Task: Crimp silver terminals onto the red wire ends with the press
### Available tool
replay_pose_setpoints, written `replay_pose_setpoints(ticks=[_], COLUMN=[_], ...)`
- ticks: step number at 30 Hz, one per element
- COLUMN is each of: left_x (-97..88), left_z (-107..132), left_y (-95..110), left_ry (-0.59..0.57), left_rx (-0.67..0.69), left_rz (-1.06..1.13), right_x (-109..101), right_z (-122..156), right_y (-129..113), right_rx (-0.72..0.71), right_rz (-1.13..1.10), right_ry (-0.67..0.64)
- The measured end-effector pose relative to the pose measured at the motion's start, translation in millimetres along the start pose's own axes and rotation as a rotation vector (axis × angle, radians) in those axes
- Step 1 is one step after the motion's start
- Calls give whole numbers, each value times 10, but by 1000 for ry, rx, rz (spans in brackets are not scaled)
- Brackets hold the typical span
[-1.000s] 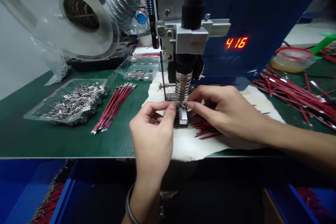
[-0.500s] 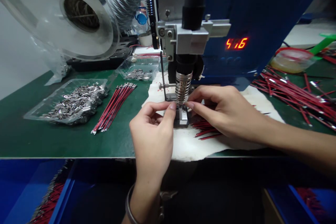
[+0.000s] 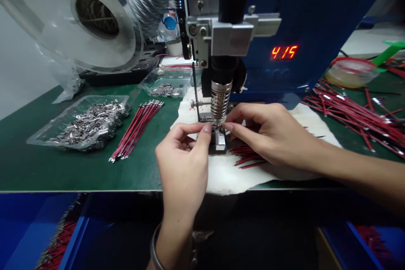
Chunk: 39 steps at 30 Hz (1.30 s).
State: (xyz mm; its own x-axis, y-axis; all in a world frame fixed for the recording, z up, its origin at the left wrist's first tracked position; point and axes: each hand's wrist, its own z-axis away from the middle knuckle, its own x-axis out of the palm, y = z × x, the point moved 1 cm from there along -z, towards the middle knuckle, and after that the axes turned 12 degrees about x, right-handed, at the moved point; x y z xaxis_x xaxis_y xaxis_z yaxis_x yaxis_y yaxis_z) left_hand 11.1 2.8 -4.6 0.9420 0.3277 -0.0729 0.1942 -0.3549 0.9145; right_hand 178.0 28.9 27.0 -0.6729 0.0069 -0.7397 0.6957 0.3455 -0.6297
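Observation:
My left hand (image 3: 188, 156) pinches with thumb and forefinger just left of the tip of a soldering machine's spring-wrapped iron (image 3: 220, 101). On the other side of the tip, my right hand (image 3: 268, 133) makes a similar pinch. Whatever small piece each hand holds is too hidden by the fingers to make out. A small metal block (image 3: 220, 140) lies directly under the iron, between the hands. Beneath my right hand, several red and black wires (image 3: 248, 156) rest on a white cloth (image 3: 228, 177).
A clear tray of metal terminals (image 3: 91, 124) and a bundle of red wires (image 3: 136, 130) lie to the left. Behind is a smaller tray (image 3: 167, 86). More wires (image 3: 354, 114) are heaped right, near a tub (image 3: 351, 74). The blue machine (image 3: 272, 8) displays 415.
The iron and its clamp have risen slightly. The machine's display has gone from 416 to 415. Both hands have stayed almost exactly where they were.

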Motion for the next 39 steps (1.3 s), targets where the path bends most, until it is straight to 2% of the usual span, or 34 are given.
replay_pose_setpoints(ticks=[10, 25, 39], left_x=[3, 5, 11], left_z=[7, 5, 2], left_y=[-6, 0, 6], left_ry=[-4, -3, -10], left_rx=[-2, 14, 20], left_rz=[0, -21, -6], right_x=[-8, -32, -36], right_z=[-6, -13, 3], right_y=[0, 35, 21], right_rx=[-19, -123, -133], right_rz=[17, 54, 68], right_ry=[-1, 22, 49])
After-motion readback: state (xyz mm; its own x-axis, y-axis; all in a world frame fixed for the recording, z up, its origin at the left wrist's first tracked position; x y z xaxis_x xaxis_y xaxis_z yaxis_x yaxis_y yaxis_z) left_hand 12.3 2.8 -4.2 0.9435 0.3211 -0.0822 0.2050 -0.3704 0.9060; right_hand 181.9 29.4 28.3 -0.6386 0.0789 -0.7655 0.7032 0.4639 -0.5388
